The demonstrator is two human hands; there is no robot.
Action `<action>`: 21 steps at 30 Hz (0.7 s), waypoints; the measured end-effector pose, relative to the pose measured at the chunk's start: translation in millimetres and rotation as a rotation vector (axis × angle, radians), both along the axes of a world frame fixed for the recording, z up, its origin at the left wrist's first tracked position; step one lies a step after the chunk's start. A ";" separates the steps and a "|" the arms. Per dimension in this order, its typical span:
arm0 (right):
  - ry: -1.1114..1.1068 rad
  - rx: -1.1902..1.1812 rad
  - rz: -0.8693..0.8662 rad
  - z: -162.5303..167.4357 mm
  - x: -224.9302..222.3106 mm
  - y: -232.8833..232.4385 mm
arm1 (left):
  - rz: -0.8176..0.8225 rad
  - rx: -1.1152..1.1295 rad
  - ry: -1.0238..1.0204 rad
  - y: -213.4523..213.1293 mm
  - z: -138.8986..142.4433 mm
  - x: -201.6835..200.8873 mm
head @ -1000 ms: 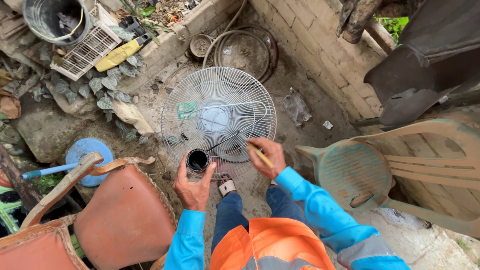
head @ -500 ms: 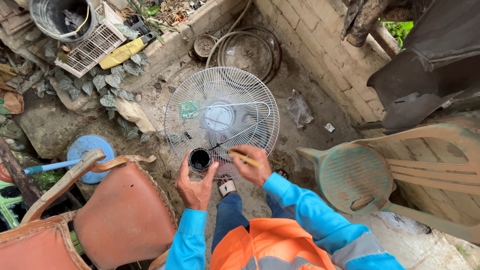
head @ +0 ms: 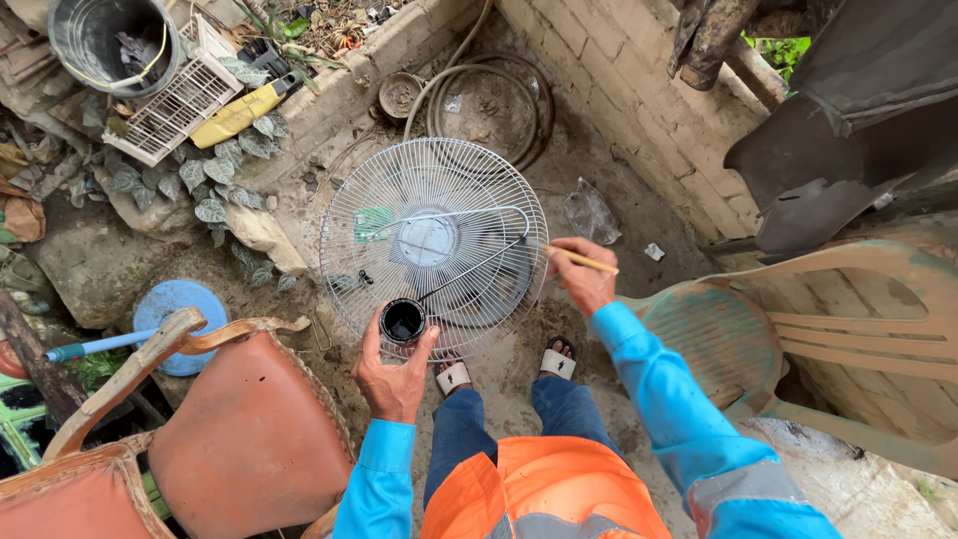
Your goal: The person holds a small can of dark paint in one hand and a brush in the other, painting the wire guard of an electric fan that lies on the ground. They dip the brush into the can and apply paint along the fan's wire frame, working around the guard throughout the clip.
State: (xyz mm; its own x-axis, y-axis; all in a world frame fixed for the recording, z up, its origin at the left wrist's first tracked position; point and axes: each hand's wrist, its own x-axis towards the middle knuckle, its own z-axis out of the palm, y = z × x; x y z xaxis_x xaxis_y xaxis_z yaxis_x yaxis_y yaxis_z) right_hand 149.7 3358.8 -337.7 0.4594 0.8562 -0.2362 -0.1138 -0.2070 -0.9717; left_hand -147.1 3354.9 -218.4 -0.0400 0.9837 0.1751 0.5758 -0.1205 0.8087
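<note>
Dirt yard floor, brick wall; wire fan guard lying flat.

A round white wire fan guard lies on the dirt ground. A small black can, seemingly of dark paint, sits open at its near rim; a thin brush touches its right rim.

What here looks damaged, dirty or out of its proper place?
The wire fan guard lies flat on the dirt, detached from any fan. The green plastic chair is stained with mud. The orange chair has worn, peeling arms. A plastic crate lies tilted among leaves.
</note>
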 end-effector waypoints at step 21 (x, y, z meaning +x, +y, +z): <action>-0.743 0.113 0.328 17.6 20.5 7.3 | -0.024 0.025 0.008 -7.0 -8.5 12.2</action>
